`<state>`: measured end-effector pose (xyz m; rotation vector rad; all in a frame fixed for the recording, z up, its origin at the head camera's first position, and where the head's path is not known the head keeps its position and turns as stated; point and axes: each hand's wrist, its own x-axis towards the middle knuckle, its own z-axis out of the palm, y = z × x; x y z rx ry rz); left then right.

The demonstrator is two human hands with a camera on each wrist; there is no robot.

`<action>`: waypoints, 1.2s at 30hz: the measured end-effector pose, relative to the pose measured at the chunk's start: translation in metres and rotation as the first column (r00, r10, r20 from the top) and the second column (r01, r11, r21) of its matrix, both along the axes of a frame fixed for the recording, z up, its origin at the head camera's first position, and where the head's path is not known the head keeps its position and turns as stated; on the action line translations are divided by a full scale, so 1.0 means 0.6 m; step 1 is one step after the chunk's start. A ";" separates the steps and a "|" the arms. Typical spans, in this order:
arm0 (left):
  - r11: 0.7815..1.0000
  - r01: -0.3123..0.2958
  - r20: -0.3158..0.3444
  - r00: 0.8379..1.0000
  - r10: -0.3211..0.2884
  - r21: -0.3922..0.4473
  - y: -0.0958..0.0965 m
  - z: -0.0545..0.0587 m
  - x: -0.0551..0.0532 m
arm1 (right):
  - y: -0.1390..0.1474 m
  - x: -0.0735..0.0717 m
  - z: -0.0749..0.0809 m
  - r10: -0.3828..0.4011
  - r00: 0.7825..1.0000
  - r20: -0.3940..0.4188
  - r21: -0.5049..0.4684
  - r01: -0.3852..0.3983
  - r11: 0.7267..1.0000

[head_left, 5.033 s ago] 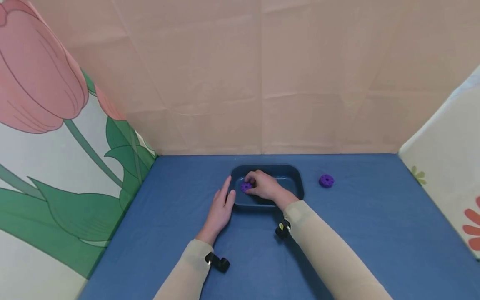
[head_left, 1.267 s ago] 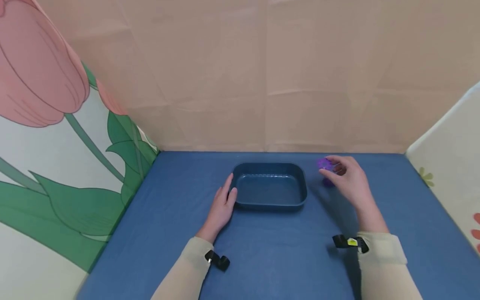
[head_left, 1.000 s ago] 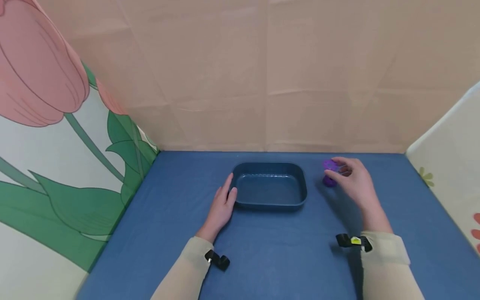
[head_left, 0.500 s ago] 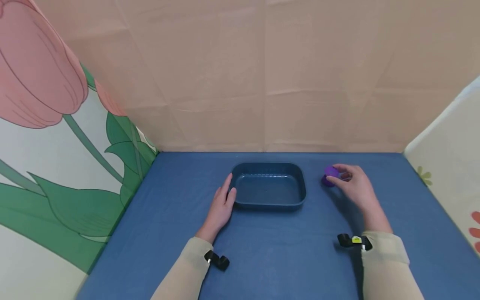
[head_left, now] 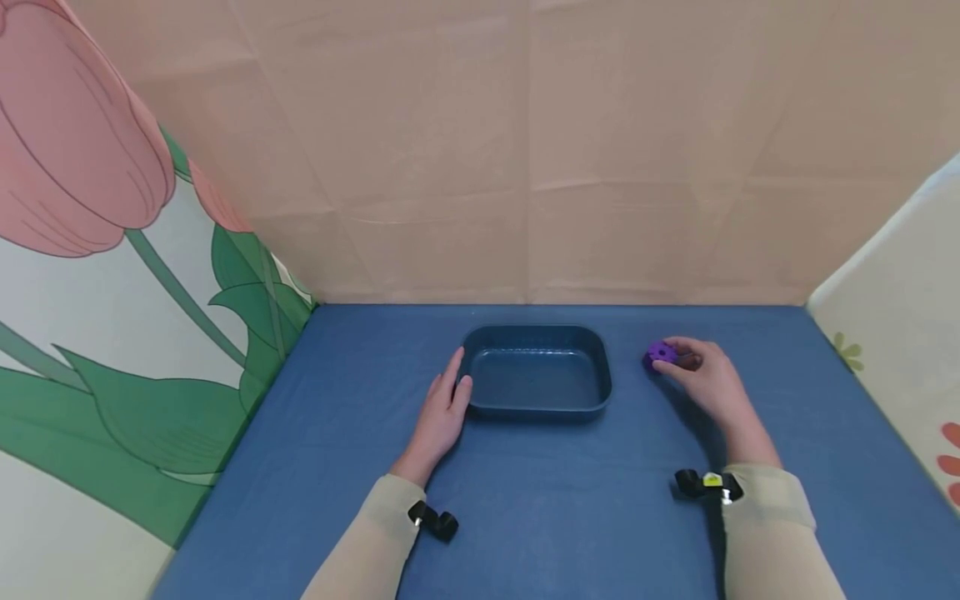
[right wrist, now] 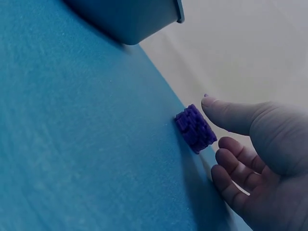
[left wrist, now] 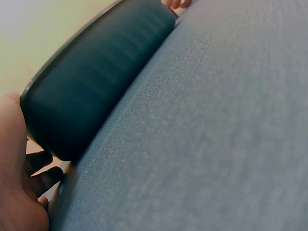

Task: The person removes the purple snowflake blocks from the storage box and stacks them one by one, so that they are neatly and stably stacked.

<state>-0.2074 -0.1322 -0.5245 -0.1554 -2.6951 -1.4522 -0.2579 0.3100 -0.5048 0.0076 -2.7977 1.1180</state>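
My right hand (head_left: 711,382) pinches a purple gear-shaped disc (head_left: 662,352) between thumb and fingers, right of the tray. It sits on top of a second purple disc; in the right wrist view the two look like one short ridged stack (right wrist: 192,132), with the thumb at its upper edge. The index finger is mostly hidden there. My left hand (head_left: 438,417) lies with fairly straight fingers along the left end of a dark blue rectangular tray (head_left: 536,412). Thumb and fingers touch the tray's outer wall (left wrist: 91,82) in the left wrist view. Nothing lies inside the tray.
A blue cloth (head_left: 525,517) covers the table. Behind it rises a beige backdrop (head_left: 525,167), with a tulip-printed panel (head_left: 187,350) on the left and a white floral panel (head_left: 900,333) on the right. Black cameras (head_left: 433,522) are strapped to both wrists.
My right hand has taken a purple disc out of the tray, carried it right and lowered it onto the other disc. My left hand has stayed at the tray's left end.
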 end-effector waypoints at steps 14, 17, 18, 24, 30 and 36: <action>1.000 -0.010 0.002 1.000 0.010 -0.010 0.000 -0.001 -0.001 | 0.000 -0.002 -0.012 0.027 0.999 -0.020 0.015 -0.026 1.000; 1.000 -0.009 0.000 1.000 0.009 -0.009 -0.001 -0.002 -0.001 | 0.000 -0.003 -0.014 0.025 1.000 -0.014 0.012 -0.025 1.000; 1.000 -0.008 -0.003 1.000 0.008 -0.007 -0.001 -0.002 -0.001 | -0.001 -0.003 -0.015 0.027 1.000 -0.014 0.012 -0.027 1.000; 1.000 -0.003 -0.010 1.000 0.003 -0.005 -0.003 -0.002 0.000 | -0.001 -0.006 -0.018 0.035 0.999 -0.018 0.015 -0.035 0.999; 1.000 -0.016 0.002 1.000 0.016 -0.017 -0.001 -0.002 -0.002 | -0.001 -0.008 -0.018 0.029 0.999 -0.013 0.015 -0.029 0.999; 1.000 -0.009 0.001 1.000 0.009 -0.019 0.002 0.000 -0.002 | 0.002 -0.008 -0.021 0.010 1.000 0.007 0.013 -0.010 1.000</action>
